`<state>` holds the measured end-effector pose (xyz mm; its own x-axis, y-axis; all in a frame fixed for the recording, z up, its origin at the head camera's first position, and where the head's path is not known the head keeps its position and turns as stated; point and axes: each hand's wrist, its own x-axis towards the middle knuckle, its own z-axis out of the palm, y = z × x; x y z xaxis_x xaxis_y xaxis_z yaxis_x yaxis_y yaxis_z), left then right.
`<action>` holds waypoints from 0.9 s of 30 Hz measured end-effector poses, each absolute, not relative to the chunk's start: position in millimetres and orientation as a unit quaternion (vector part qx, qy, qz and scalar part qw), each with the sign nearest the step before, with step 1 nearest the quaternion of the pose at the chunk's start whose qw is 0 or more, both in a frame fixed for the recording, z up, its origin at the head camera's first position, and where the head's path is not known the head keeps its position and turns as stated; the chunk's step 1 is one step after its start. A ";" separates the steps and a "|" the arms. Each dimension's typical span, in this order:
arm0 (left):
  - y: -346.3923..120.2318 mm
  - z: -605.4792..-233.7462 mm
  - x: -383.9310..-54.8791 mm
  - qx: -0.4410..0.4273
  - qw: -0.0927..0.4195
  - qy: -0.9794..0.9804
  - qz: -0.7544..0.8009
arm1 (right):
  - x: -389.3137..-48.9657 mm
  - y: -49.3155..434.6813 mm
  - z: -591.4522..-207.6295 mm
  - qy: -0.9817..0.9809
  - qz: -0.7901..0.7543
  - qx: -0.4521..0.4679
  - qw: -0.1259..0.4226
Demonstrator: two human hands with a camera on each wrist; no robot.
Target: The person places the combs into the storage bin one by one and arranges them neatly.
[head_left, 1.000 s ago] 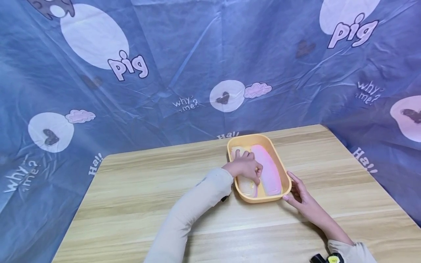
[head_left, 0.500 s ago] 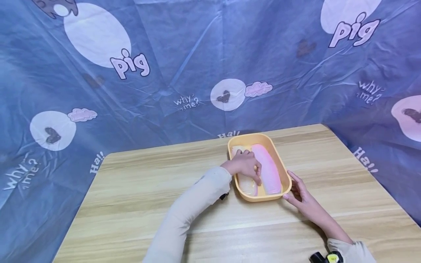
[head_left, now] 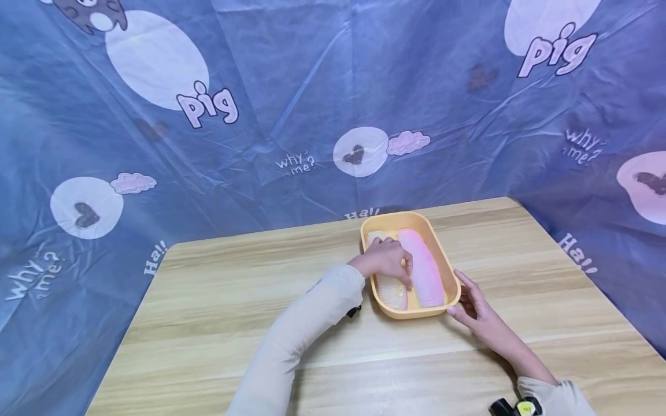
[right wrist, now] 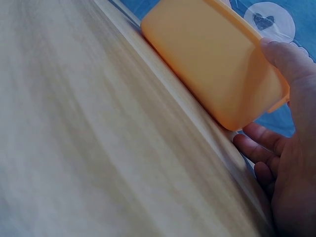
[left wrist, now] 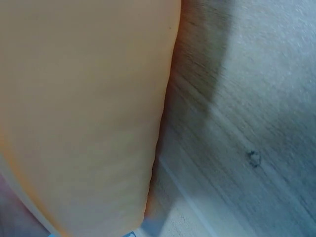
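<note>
A yellow plastic tray [head_left: 406, 315] with rounded corners stands at the far side of the table. Inside it lie two combs side by side. The left one is a cream comb [head_left: 389, 293] with a pinkish edge. To its right is a pink-and-white comb [head_left: 425, 274]. My left hand [head_left: 386, 258] reaches over the tray's left rim and grips the cream comb, hiding its middle; the fingertips are partly hidden. At the near right corner, my right hand [head_left: 481, 315] holds the tray, thumb at the rim and fingers round the side. The left wrist view shows mainly the tray wall [left wrist: 89, 113].
The wood-grain table [head_left: 218, 306] extends left, right and in front of the tray. Behind it hangs a blue printed cloth [head_left: 270, 115], close to the tray's far end. A wrist camera strap [head_left: 520, 407] sits on my right sleeve.
Over the cream comb, the fingers of my left hand have drawn slightly closer together. Tray, pink-and-white comb and right hand have stayed in place.
</note>
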<state>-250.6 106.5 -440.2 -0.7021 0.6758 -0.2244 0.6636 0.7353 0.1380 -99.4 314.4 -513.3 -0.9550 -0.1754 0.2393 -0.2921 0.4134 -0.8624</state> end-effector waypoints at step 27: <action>60.7 -420.4 -233.9 0.353 0.085 0.893 0.265 | -102.6 320.9 -503.8 -0.828 0.527 0.178 0.078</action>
<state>-233.9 60.7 -420.4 -0.7363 0.6758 0.0348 0.5858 0.6108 0.5327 -102.6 320.9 -503.8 -0.9246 -0.2126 0.3162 -0.3765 0.3821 -0.8440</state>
